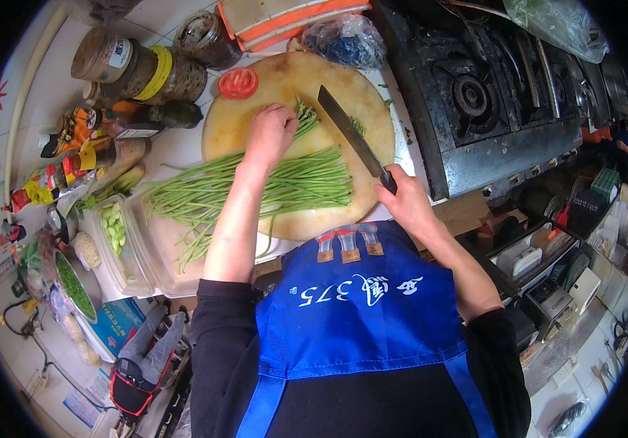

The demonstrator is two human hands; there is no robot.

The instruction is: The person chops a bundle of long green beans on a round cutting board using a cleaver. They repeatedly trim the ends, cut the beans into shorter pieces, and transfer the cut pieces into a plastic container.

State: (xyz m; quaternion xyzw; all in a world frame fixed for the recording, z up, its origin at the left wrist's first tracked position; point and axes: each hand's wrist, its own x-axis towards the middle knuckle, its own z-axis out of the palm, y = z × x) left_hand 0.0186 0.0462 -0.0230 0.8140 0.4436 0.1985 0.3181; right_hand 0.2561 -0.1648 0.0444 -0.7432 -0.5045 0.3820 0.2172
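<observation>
My left hand (274,131) is closed around a small bunch of long green beans (306,119) over the round cutting board (226,131); their ends stick out to its right. In my right hand (408,197) is the handle of a cleaver (351,130), its blade slanting up and left above the board, apart from the beans. Small cut bean ends (357,125) lie beside the blade, partly hidden by it. A larger spread of long green beans (314,178) runs under my left forearm from the board onto a plastic container. A halved tomato (238,83) sits at the board's upper left edge.
A black gas stove (470,98) adjoins the counter on the right. Jars (207,41) and bottles (176,114) line the far left side. A clear container (119,241) holds sliced green vegetable pieces. A metal bowl (77,284) contains chopped greens. Another person's legs (152,342) show at lower left.
</observation>
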